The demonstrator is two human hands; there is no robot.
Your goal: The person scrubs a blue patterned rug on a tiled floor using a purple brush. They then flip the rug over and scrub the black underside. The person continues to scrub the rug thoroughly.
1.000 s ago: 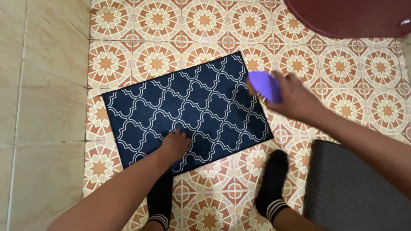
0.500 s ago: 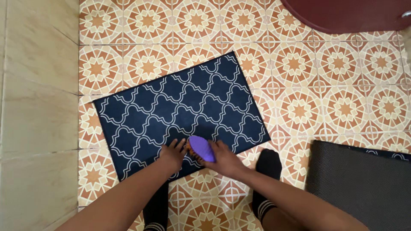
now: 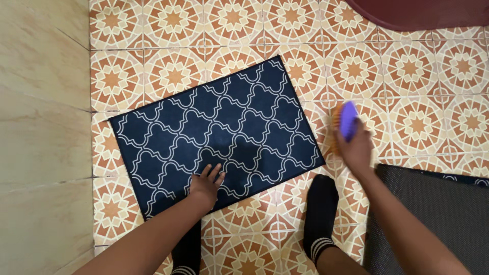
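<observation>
Mat on patterned tile floor

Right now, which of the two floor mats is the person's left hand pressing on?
The navy mat with the white lattice pattern, lying flat on the patterned tiles; the left hand rests on its near edge. The other, a dark grey mat, lies lower right, untouched.

Maroon object cropped; brush motion-blurred.

The floor is orange-and-cream patterned tile. On it lies a navy mat with white lattice, a dark grey textured mat at right, and two black-socked feet
</observation>
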